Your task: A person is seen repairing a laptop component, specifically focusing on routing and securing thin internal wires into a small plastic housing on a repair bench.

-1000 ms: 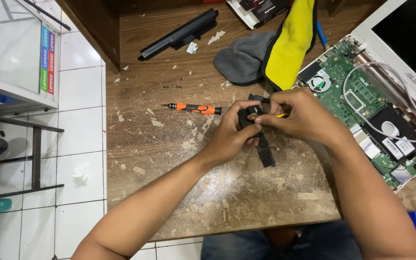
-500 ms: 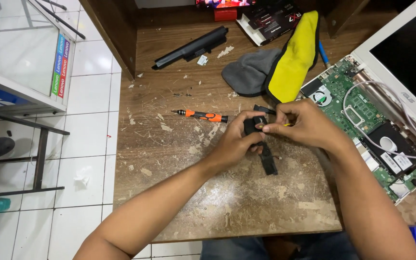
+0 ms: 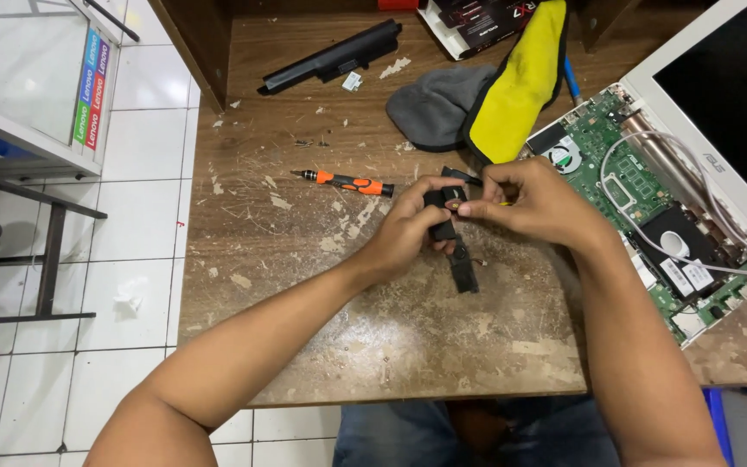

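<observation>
White floor tiles (image 3: pixel 140 199) and the corner of a glass cabinet (image 3: pixel 28 86) filled the left of the frame, beside a scarred wooden workbench (image 3: pixel 373 346) strewn with chips and flakes. At the upper middle of the bench lay a long black battery pack (image 3: pixel 332 57), and below it an orange-and-black screwdriver (image 3: pixel 345 182), just left of the hands. At centre frame, the left hand (image 3: pixel 408 232) was curled around a small black plastic part (image 3: pixel 445 216), thumb and fingers closed on its upper end while its long lower leg hung down to the bench top. The right hand (image 3: pixel 536 203) met it from the right, fingertips pinched together at the top of the same piece; whether they held anything small between them could not be told. The part looked light and rigid, a thin moulded piece likely to snap if bent, with thin wires trailing near its foot, so the thick upper block seemed the safest place to grip. Behind the hands, a grey cloth (image 3: pixel 434 108) and a yellow-and-black pouch (image 3: pixel 516 86) rested at the upper centre. At the right edge, an opened white laptop (image 3: pixel 702 156) lay with its green circuit board (image 3: pixel 624 173), fan and white cable (image 3: pixel 693 233) exposed.
</observation>
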